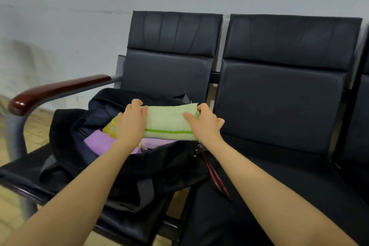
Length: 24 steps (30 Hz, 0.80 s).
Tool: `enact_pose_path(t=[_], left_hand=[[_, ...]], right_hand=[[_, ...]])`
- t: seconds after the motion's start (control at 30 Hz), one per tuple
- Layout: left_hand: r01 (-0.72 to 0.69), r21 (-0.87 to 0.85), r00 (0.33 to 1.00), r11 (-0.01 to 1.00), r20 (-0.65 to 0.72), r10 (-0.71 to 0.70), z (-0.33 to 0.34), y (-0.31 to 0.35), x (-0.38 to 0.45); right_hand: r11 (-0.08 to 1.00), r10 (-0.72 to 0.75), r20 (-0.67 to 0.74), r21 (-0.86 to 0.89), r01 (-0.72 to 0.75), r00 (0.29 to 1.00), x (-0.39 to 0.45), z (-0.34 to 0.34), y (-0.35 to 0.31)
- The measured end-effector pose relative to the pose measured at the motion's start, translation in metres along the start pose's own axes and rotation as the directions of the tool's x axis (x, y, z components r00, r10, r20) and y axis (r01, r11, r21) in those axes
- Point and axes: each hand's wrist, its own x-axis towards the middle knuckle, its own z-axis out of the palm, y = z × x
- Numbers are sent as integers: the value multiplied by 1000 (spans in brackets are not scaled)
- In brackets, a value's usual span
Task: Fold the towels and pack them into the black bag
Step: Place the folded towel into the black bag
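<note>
Between the hands lies a soft, matt terry-cloth green towel (169,122). Beneath them the black bag (123,168) looks like dull woven fabric. Left of them, the armrest (50,92) is glossy varnished wood.

Both my bare forearms reached forward and slightly inward. My left hand (130,121) gripped the left end of a folded towel (167,123), fingers curled over its top. My right hand (203,121) held the right end, thumb on the front, fingers wrapped round the edge.
</note>
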Motion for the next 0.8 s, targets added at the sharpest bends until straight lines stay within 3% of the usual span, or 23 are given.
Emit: enact_pose_path(t=[0.23, 0.4, 0.6, 0.7, 0.8], left_hand=[[81, 34, 996, 996, 46, -82, 38, -65, 39], [62, -13, 968, 998, 245, -57, 85, -90, 22], [-39, 222, 915, 974, 400, -55, 106, -101, 0], [-113, 313, 896, 943, 442, -40, 107, -105, 2], [-163, 364, 893, 917, 449, -19, 105, -108, 3]], right_hand=[[967, 28, -6, -252, -29, 1000, 29, 78, -7], [837, -55, 10, -545, 52, 998, 3, 102, 40], [783, 14, 29, -623, 8, 999, -9, 112, 63], [765, -52, 34, -641, 62, 998, -6, 116, 63], [757, -56, 175, -634, 156, 983, -3, 113, 64]])
